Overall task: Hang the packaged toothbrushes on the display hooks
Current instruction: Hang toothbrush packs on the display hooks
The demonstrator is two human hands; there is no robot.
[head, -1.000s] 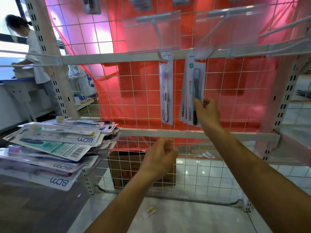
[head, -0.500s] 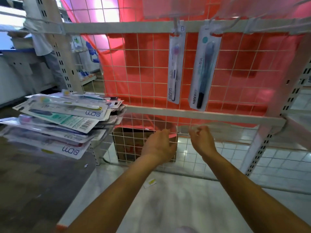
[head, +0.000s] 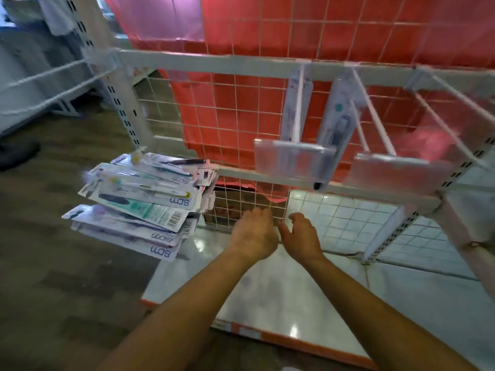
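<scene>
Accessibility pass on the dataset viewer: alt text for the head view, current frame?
A person's left hand and right hand hover empty, close together, low in front of a white wire rack backed by red sheeting. Up right, two toothbrush packs hang from display hooks; a pile of packs sits at left.

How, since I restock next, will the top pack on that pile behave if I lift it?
The top pack is thin card with a clear blister, so probably light and slightly bendy. The pile lies fanned unevenly with glossy faces, so neighbours may well slide if it is dragged rather than lifted.
</scene>
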